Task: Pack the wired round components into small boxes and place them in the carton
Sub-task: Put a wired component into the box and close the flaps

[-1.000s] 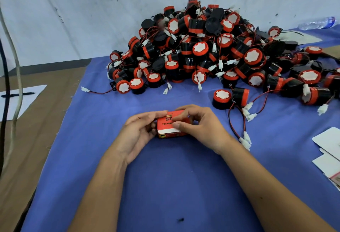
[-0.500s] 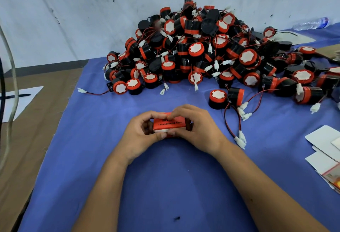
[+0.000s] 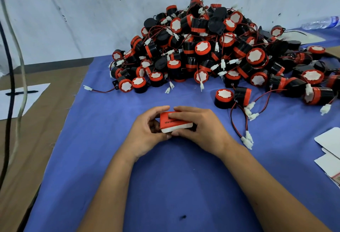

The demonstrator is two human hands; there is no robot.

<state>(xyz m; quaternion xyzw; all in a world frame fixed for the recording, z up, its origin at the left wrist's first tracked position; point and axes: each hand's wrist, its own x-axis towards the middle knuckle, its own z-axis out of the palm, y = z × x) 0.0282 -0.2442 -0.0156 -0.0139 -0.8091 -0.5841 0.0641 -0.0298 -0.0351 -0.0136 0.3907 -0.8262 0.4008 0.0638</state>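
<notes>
Between both hands, small box (image 3: 175,124) now tilted w/ white edge up vs earlier; left hand (image 3: 147,132) & right hand (image 3: 198,128) fingers grasping it, prob closing flap.

Box (image 3: 172,124) btwn both hands, components pile (image 3: 211,51) behind, cards (image 3: 329,150) right

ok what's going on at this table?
A person is packing. Both hands, left and right, hold a small red box above the blue cloth. Behind it lies a big pile of black-and-red wired components, with two loose ones nearest the hands. Flat white cards lie at the right. No carton is in view.
</notes>
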